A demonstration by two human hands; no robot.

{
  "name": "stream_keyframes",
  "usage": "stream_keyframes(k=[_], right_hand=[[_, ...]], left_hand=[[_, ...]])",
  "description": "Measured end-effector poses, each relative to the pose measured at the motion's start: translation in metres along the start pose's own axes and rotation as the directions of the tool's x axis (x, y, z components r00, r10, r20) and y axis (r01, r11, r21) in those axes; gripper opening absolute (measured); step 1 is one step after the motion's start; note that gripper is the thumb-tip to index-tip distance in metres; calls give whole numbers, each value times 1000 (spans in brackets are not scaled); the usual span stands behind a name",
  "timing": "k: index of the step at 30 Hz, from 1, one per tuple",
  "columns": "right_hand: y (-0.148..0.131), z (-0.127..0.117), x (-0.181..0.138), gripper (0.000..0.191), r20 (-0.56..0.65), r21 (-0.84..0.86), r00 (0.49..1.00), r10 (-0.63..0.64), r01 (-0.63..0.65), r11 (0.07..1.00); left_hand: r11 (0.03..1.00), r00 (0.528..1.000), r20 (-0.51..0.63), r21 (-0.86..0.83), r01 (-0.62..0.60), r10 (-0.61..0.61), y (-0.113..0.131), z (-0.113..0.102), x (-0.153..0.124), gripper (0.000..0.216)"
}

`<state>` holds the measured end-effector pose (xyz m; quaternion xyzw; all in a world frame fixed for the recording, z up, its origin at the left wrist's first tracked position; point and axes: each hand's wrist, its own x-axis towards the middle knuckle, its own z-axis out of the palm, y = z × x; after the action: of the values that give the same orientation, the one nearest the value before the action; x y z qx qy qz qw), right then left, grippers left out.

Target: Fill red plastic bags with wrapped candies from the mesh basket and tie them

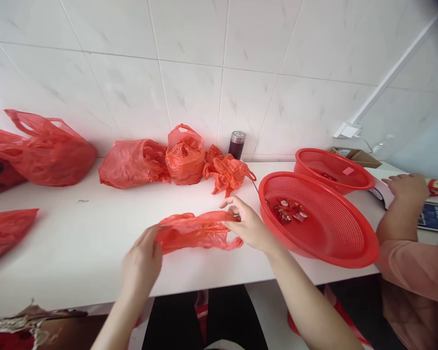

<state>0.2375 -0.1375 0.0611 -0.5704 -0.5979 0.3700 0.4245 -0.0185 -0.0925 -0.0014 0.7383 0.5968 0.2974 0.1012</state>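
A thin red plastic bag is stretched sideways between my two hands, just above the white table. My left hand is closed round its left end, the fingertips partly hidden behind the film. At the right end, my right hand grips the bag near a handle loop, with the index finger lifted and curved away. Just right of that hand is a large red plastic basket, holding several small wrapped packets on its bottom.
Filled red bags line the wall, beside crumpled bags and a dark thermos. A second red basket stands behind the first. At right, another person's hand rests near a scale. An open carton sits below the table's front edge.
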Motion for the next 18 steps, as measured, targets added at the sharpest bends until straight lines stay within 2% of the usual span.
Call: stream_keyframes(k=[3, 5, 7, 9, 10, 11, 13, 15, 18], right_hand=[[13, -30, -5, 20, 84, -203, 991, 102, -84, 976], [14, -39, -9, 22, 31, -297, 995, 92, -79, 952], [6, -35, -15, 30, -112, -393, 992, -60, 11, 919], [-8, -20, -20, 28, -229, -483, 933, -279, 140, 864], [-15, -9, -21, 22, -229, -508, 902, -365, 208, 836], [-20, 2, -21, 16, -185, -513, 892, -412, 270, 815], [-22, 24, -14, 17, -7, -487, 917, -398, 344, 803], [-13, 36, -1, 21, 156, -517, 944, -292, 330, 790], [12, 34, 17, 15, 252, -636, 966, -59, 211, 742]], left_hand=[[978, 987, 11, -134, 159, -159, -24, -18, 9, 36], [903, 967, 86, -347, 255, -240, -25, -24, 9, 37], [736, 933, 233, -574, 360, -274, -17, -25, 6, 42], [510, 897, 366, -738, 441, -247, -3, -21, 2, 45], [397, 882, 414, -788, 471, -224, 6, -18, 0, 45], [290, 871, 448, -822, 491, -202, 14, -16, -2, 44], [110, 852, 498, -849, 518, -162, 30, -11, -4, 41], [-27, 822, 546, -835, 550, -159, 39, -10, -5, 38], [-170, 747, 602, -798, 578, -283, 29, -16, 1, 38]])
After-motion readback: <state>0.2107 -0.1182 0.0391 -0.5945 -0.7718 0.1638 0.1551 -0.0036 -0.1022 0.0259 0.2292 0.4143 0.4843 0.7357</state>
